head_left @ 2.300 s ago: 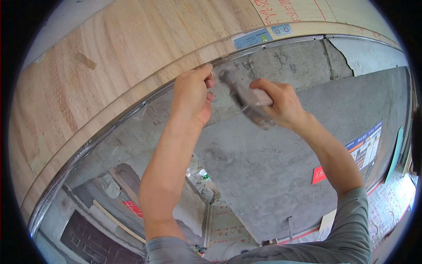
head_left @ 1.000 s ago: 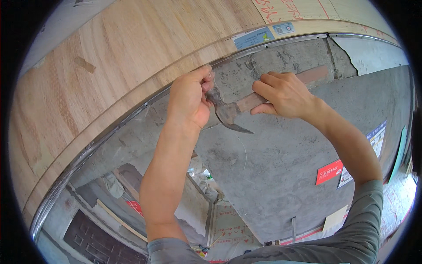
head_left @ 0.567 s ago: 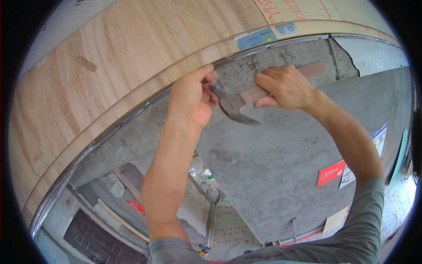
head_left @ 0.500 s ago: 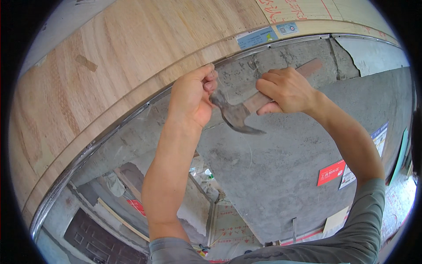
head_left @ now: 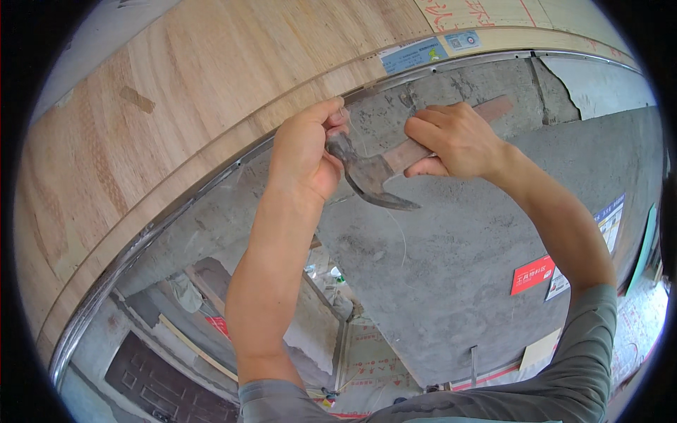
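My right hand [head_left: 455,141] grips the wooden handle of a claw hammer [head_left: 368,178]. The hammer's dark metal head reaches across to my left hand, and its curved claw points down and to the right. With fingers curled in a pinch, my left hand [head_left: 305,151] is raised against the lower edge of a plywood panel [head_left: 211,77], where a metal strip [head_left: 243,161] runs. What the left fingers hold is hidden or too small to name. A thin pale line, like a thread, hangs beside that hand over the grey wall.
A bare concrete wall [head_left: 423,268] stands in front of me. Red and white signs [head_left: 532,275] hang on it at the right. Blue labels [head_left: 415,56] are stuck on the panel edge. A dark door [head_left: 166,384] is at lower left, beside a printed floor covering [head_left: 370,366].
The hammer head has moved slightly left and up, closer to my left fingers, with my right hand following. My left hand stays at the panel edge.
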